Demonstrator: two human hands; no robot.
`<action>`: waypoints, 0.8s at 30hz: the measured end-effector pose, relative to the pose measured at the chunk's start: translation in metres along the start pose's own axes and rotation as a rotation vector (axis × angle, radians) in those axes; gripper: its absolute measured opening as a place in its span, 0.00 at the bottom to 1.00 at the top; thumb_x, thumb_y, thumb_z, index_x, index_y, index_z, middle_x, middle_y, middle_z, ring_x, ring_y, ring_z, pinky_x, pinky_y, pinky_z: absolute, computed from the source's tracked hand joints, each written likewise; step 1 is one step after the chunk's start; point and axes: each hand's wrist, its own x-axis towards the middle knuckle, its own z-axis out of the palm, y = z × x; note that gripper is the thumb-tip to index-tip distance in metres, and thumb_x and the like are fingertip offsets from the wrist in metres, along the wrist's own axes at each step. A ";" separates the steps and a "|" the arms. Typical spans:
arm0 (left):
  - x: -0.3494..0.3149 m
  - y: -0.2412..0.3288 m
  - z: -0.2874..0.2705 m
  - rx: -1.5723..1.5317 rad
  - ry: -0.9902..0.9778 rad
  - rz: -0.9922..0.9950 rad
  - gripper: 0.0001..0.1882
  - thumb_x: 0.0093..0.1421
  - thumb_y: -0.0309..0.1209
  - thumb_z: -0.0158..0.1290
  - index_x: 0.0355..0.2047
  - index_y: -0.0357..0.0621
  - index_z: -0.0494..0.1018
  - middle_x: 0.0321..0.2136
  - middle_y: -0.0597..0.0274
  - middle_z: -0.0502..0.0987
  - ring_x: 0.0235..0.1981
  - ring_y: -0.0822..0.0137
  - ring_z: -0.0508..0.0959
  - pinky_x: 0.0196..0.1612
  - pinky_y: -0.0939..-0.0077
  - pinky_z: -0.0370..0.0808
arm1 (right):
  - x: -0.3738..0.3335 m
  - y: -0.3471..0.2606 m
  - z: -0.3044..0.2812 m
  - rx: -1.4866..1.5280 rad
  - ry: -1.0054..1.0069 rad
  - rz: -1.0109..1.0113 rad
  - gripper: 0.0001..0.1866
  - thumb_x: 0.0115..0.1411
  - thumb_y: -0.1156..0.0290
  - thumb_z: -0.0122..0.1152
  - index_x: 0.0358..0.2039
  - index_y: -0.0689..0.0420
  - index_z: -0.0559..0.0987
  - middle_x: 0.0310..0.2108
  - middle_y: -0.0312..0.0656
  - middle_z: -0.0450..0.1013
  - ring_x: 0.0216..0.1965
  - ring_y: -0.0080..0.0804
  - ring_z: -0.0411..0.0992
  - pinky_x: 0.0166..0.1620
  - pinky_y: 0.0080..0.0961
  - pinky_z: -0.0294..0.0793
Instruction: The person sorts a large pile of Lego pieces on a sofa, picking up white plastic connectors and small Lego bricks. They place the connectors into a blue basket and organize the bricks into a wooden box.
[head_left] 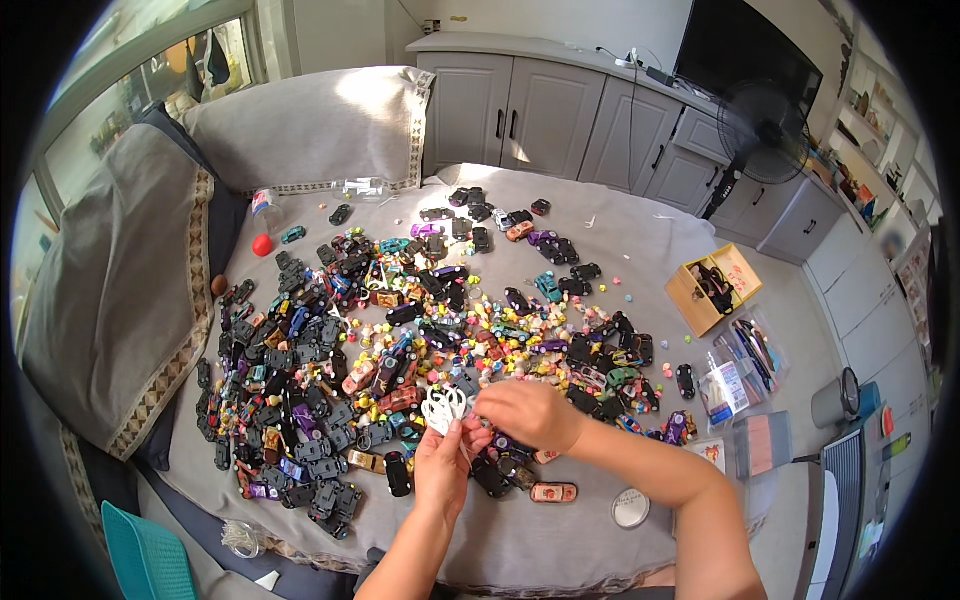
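Observation:
My left hand [441, 468] pinches a coiled white cord [443, 405] between thumb and fingers, with the loops standing up above the fingertips. Close beside it on the right, my right hand [530, 415] is closed in a pinch. What its fingertips hold is too small to make out. Under and around both hands spreads a big pile of toy cars [320, 400], mostly black and grey, mixed with small colourful beads or charms [490, 350]. A reddish toy car [553, 492] lies just below my right hand, and a black one [398, 474] sits left of my left wrist.
The grey cloth [590, 540] under the pile covers a wide couch-like surface. At right stand a wooden box [697, 300], a clear bottle [728, 385] and a round white lid [631, 508]. A teal basket [150, 555] is at lower left; a black fan [765, 130] stands far right.

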 end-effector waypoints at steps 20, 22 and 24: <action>0.006 0.038 -0.023 -0.004 0.224 0.416 0.06 0.62 0.26 0.43 0.38 0.41 0.65 0.28 0.63 0.73 0.24 0.74 0.72 0.30 0.82 0.71 | -0.004 -0.026 0.016 0.222 -0.236 0.225 0.21 0.49 0.71 0.58 0.46 0.54 0.71 0.52 0.43 0.65 0.56 0.42 0.58 0.57 0.43 0.57; 0.007 0.045 -0.025 -0.004 0.212 0.425 0.06 0.61 0.26 0.43 0.39 0.42 0.65 0.28 0.64 0.73 0.24 0.74 0.71 0.29 0.81 0.70 | -0.030 -0.007 0.011 0.091 -0.339 0.259 0.20 0.50 0.64 0.59 0.45 0.53 0.72 0.54 0.42 0.63 0.58 0.44 0.56 0.58 0.45 0.53; 0.006 0.047 -0.024 -0.011 0.203 0.389 0.06 0.61 0.26 0.43 0.39 0.42 0.65 0.28 0.64 0.73 0.25 0.74 0.71 0.29 0.82 0.70 | -0.051 0.008 -0.002 -0.009 -0.407 0.296 0.19 0.49 0.64 0.60 0.42 0.54 0.72 0.55 0.42 0.61 0.59 0.45 0.54 0.59 0.45 0.52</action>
